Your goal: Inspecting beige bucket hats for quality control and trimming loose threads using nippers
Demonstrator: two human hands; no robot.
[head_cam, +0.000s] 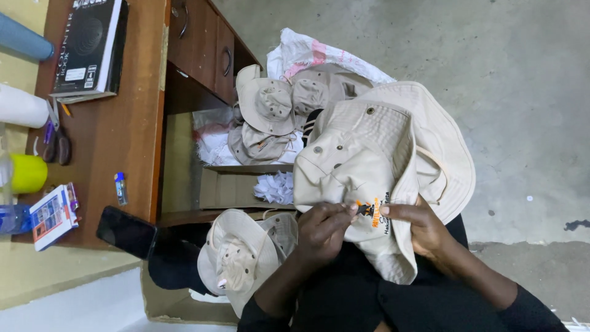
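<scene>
Centrally, beige bucket hat (pixel 375 154) lay on lap, crown toward frame top; left hand (pixel 322 229) curled, fingertips pinching embroidered patch (pixel 372 212); right hand (pixel 424 230) clamped brim, thumb on top, lower centre-right

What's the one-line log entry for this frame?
left hand: pinching embroidered patch | right hand: gripping beige hat brim | spare hat: beside lap | desk: left
</scene>
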